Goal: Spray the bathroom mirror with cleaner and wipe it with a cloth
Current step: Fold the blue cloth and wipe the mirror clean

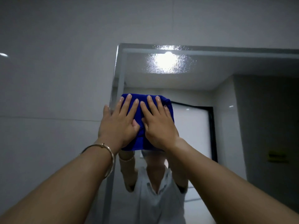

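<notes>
A blue cloth (pixel 168 105) lies flat against the bathroom mirror (pixel 226 97), close to the mirror's left edge and a little below its top. My left hand (pixel 118 125) and my right hand (pixel 157 125) press side by side on the cloth, fingers spread and pointing up. A thin gold bangle circles my left wrist. Fine spray droplets (pixel 168 62) speckle the glass above the cloth, around the reflected ceiling lamp. No spray bottle is in view.
Grey glossy wall tiles (pixel 53 88) fill the left and top. The mirror reflects a person in a light shirt with raised arms, a dark-framed door (pixel 210 131) and a yellow label (pixel 277 156) on the far wall.
</notes>
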`<action>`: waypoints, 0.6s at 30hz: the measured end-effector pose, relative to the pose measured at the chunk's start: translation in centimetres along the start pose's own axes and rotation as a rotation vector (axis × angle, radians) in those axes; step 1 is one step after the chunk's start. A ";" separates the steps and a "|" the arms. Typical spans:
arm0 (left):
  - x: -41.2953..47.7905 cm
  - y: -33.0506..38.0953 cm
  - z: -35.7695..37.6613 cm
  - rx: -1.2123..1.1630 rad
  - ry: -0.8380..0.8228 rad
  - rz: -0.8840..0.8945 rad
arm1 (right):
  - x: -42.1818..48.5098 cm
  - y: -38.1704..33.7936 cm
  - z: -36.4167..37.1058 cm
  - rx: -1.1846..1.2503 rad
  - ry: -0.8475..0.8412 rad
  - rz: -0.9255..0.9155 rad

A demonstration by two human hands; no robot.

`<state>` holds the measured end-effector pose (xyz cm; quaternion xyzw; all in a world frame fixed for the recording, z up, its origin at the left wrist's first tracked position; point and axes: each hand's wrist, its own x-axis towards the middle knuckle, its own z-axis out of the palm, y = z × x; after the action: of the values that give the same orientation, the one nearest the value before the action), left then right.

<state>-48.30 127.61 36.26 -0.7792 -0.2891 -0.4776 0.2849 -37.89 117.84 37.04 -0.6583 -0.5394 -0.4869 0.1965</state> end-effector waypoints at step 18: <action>5.2 -4.2 0.7 -0.177 0.218 -0.005 | 6.4 -0.7 -0.6 0.037 0.155 -0.029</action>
<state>-49.01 131.87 41.41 -0.7441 -0.2152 -0.5837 0.2436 -39.17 120.90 42.55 -0.6069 -0.5411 -0.5292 0.2426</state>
